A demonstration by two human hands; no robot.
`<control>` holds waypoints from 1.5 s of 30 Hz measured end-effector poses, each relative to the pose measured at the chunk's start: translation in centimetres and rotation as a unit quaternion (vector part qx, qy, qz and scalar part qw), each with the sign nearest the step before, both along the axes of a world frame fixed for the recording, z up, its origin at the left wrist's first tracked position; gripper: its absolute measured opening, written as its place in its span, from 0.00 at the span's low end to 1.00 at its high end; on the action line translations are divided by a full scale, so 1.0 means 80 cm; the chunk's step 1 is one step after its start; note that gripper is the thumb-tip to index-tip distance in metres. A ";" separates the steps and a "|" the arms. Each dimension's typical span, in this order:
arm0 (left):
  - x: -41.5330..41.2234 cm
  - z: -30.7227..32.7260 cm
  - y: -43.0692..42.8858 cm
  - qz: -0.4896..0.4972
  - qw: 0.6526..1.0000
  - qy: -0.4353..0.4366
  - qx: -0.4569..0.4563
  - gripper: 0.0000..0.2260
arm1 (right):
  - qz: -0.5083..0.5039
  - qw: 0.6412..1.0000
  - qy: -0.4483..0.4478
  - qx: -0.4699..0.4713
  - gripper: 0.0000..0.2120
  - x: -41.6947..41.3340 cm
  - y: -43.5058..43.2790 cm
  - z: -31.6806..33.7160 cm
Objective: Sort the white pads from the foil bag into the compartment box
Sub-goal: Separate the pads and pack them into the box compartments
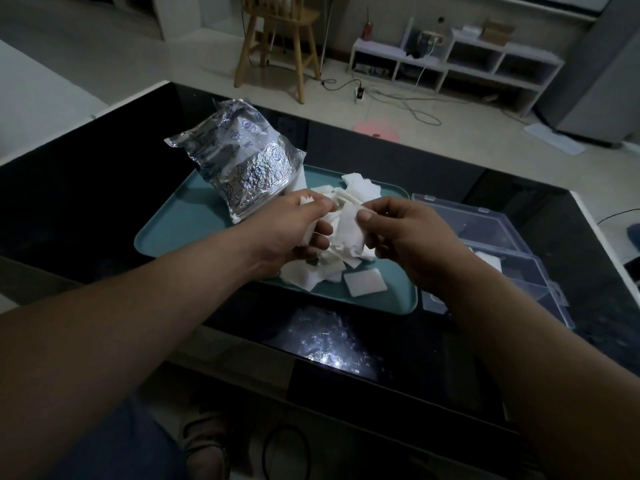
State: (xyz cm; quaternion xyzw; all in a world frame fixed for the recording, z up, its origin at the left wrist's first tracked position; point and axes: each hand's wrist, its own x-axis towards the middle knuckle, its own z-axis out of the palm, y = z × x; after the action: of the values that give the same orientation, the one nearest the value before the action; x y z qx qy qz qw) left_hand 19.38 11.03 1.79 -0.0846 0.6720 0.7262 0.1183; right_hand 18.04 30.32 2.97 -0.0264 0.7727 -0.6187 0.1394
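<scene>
1. Gripping a clump of white pads (311, 239) in the left hand (294, 233), fingers (320, 233) curled tight round it, up over the middle of the teal tray (156, 237).
2. Pinching one single pad (349, 226) with the right hand (412, 237), thumb and forefinger closed on its upper right corner and the other fingers tucked underneath. Hangs between the two hands, with its left edge right against the clump.
3. Hard to call in this dim light whether that pad is fully free or caught on the clump along its left edge. Probably mid-peel, so worth a clean pull before carrying it anywhere.
4. Key bit for the next move: clear compartment box (502, 233) on the black bench (86, 202), just beside the tray's right rim. So off to the right of the pinched pad, on the same side as the hand pinching it. Right hand clearly nearer, left hand well apart from the box. Calls for a plain sideways carry to the right and a drop, no reaching across.
5. Plenty left to sort: loose pile of pads (329, 275) heaped on the tray under both hands, plus one lone pad (363, 282) lying flat at the near edge.
6. Crumpled foil bag (242, 168) propped at the tray's far left, behind the left hand and out of the way of a carry to the right.
</scene>
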 end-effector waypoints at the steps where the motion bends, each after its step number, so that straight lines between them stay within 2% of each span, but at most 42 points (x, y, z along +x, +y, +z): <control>1: 0.000 -0.001 0.001 -0.004 1.000 -0.002 0.012 0.09 | 0.004 1.000 -0.009 -0.021 0.04 0.000 0.000 0.002; 5: 0.001 0.001 0.004 -0.067 0.990 -0.041 0.114 0.18 | 0.058 0.989 -0.046 -0.127 0.02 0.003 -0.003 0.011; 8: 0.009 0.006 0.007 -0.115 0.982 -0.057 0.138 0.21 | 0.067 0.993 -0.020 -0.092 0.02 0.006 -0.012 0.008; 11: 0.015 0.006 0.013 -0.125 0.980 -0.063 0.138 0.22 | 0.013 0.999 0.025 -0.039 0.03 0.011 -0.023 0.001; 16: 0.016 0.007 0.015 -0.150 0.974 -0.058 0.157 0.27 | -0.009 0.998 0.018 -0.058 0.07 0.023 -0.035 -0.004; 19: 0.016 0.002 0.014 -0.149 0.977 -0.053 0.145 0.21 | -0.032 0.999 0.022 -0.033 0.06 0.023 -0.038 -0.006; 21: 0.014 0.001 0.013 -0.122 0.981 -0.051 0.139 0.13 | -0.062 0.996 0.054 0.029 0.06 0.016 -0.028 -0.006; 23: 0.009 0.003 0.009 -0.078 0.986 -0.057 0.137 0.09 | -0.068 0.979 0.110 0.156 0.06 0.007 -0.009 -0.002; 26: -0.002 0.006 0.000 -0.013 0.988 -0.055 0.146 0.05 | 0.051 0.926 0.136 0.349 0.03 0.003 0.017 0.004; 29: -0.009 0.005 -0.010 0.017 0.993 -0.036 0.109 0.09 | 0.143 0.854 0.121 0.485 0.08 0.011 0.023 -0.008; 32: -0.008 0.004 -0.013 0.007 0.998 -0.027 0.052 0.09 | 0.179 0.824 0.129 0.523 0.15 0.016 0.017 -0.020; 36: -0.005 0.001 -0.012 -0.017 0.999 -0.005 -0.042 0.09 | 0.185 0.815 0.138 0.532 0.10 0.012 0.011 -0.026; 38: -0.004 0.003 -0.011 -0.024 0.998 -0.004 -0.050 0.09 | 0.198 0.818 0.116 0.528 0.05 0.010 0.012 -0.024; 40: -0.005 0.006 -0.014 -0.016 0.999 -0.007 -0.036 0.09 | 0.205 0.842 0.087 0.491 0.06 0.008 0.020 -0.017; 42: -0.008 0.009 -0.016 0.006 1.000 -0.002 -0.012 0.07 | 0.167 0.897 0.062 0.404 0.06 0.007 0.028 -0.006; 44: -0.009 0.010 -0.014 0.026 1.000 0.007 -0.001 0.04 | 0.080 0.950 0.058 0.295 0.07 0.008 0.026 0.006; 45: -0.008 0.009 -0.011 0.029 1.000 0.010 0.004 0.02 | 0.029 0.964 0.080 0.252 0.08 0.009 0.019 0.009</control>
State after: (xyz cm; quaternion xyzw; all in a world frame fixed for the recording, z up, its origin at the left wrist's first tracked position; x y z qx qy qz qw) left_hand 18.76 10.13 2.54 -0.0961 0.6672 0.7330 0.0911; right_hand 18.74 31.82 3.72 -0.0620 0.9113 -0.3952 0.0971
